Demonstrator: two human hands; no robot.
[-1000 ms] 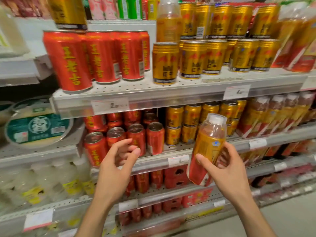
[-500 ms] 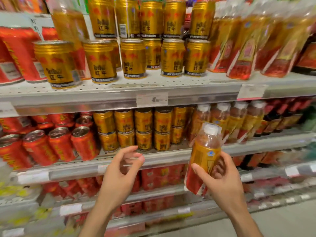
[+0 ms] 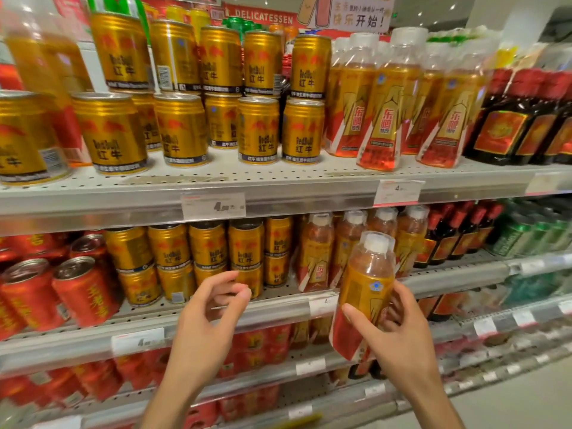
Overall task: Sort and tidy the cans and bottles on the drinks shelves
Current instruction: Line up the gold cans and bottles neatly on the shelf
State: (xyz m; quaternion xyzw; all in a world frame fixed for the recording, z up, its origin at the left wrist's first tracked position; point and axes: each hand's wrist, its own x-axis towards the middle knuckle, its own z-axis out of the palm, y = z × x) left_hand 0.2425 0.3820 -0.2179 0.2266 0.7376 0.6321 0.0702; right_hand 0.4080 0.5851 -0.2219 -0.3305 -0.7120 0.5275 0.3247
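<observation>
right hand (image 3: 399, 332) grips amber bottle (image 3: 363, 292) low, label readable | matching bottles (image 3: 346, 246) at 12 o'clock behind it, likely destination | left hand (image 3: 207, 317) empty, fingers loosely curled, at 9 o'clock

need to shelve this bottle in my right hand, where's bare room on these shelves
Bare shelf strip shows in front of the gold cans on the upper shelf. The matching bottles there stand packed tight. Below, the bottle row fills its lane; the depth behind is hidden.
</observation>
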